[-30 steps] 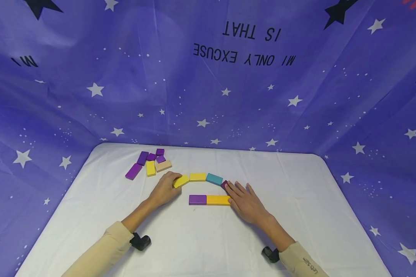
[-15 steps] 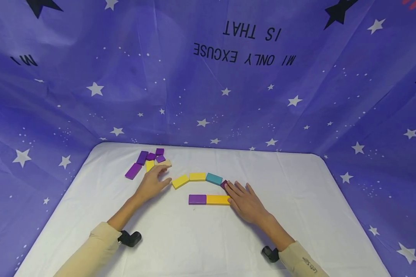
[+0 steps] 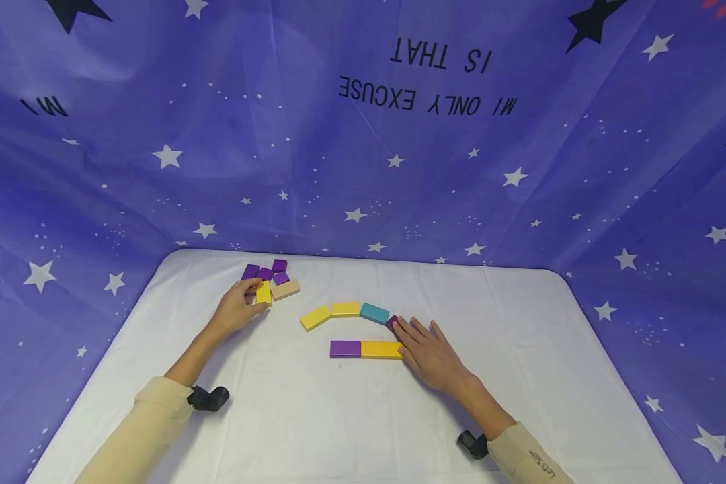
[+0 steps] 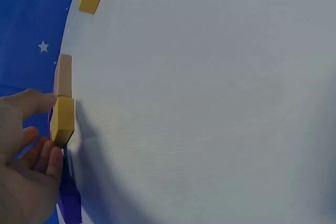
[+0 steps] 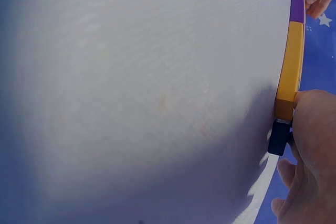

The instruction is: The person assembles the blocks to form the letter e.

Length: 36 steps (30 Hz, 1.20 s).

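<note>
My left hand [image 3: 234, 310] pinches a yellow block [image 3: 263, 292] at the loose cluster, thumb at one side and fingertips at the other. In the left wrist view, that yellow block [image 4: 63, 119] sits end to end with a tan block [image 4: 64, 74]. My right hand [image 3: 432, 356] lies with straight fingers, fingertips on a dark purple block [image 3: 391, 323]. That block ends a curved row with a teal block [image 3: 374, 312] and two yellow blocks [image 3: 345, 309]. Below the curve, a purple block [image 3: 345, 349] joins a longer orange block [image 3: 380, 350], whose right end my right hand covers.
Several purple blocks [image 3: 280, 277] and the tan block lie around the left hand at the back left of the white-covered table [image 3: 339, 423]. A blue star-patterned cloth [image 3: 363, 168] hangs around the back and sides. In the right wrist view, a dark block [image 5: 279, 137] adjoins the orange one.
My left hand has let go of the left yellow block in the curve and moved left to another yellow block in the cluster. The right hand has stayed in place.
</note>
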Each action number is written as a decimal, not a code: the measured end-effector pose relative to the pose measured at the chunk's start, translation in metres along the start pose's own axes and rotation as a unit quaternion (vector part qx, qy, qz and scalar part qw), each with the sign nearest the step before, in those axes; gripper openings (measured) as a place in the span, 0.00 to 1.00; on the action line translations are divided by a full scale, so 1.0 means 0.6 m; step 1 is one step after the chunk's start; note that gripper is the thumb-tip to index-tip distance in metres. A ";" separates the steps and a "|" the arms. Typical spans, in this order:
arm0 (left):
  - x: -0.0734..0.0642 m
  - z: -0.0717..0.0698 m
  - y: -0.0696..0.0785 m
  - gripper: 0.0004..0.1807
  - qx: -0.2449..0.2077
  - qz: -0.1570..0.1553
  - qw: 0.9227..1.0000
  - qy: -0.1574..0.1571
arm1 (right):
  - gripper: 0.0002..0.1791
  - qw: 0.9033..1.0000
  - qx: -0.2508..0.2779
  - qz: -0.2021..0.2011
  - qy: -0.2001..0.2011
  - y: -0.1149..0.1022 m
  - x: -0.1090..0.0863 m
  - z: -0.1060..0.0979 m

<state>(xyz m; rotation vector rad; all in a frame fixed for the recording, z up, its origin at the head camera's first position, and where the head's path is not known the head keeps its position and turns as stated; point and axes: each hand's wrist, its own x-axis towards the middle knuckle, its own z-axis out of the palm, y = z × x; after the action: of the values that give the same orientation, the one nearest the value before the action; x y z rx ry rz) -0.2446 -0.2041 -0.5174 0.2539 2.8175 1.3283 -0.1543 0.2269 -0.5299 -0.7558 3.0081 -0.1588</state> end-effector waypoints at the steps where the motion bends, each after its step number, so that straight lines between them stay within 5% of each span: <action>1: 0.003 -0.002 -0.001 0.35 0.010 0.004 1.000 -0.007 | 0.32 1.000 0.000 0.000 -0.001 0.000 0.000 0.000; 10: 0.014 -0.010 -0.002 0.37 0.073 0.015 0.996 -0.056 | 0.32 1.000 0.000 0.000 0.005 -0.003 0.000 -0.001; 21: 0.013 -0.008 0.001 0.39 0.085 0.012 0.996 -0.035 | 0.32 1.000 0.003 -0.001 0.008 -0.001 0.000 0.001; 28: -0.003 -0.009 0.006 0.38 0.057 0.014 0.997 -0.041 | 0.32 1.000 0.000 -0.003 0.012 -0.003 0.001 0.002; 36: -0.037 0.015 0.040 0.35 -0.023 0.084 0.992 -0.091 | 0.31 1.000 0.003 -0.007 0.018 -0.001 -0.001 0.003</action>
<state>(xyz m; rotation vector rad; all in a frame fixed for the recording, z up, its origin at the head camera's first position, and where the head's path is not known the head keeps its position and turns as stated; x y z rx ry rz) -0.2186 -0.1857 -0.5061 0.5915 2.6616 1.3206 -0.1536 0.2264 -0.5315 -0.7825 3.0351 -0.1842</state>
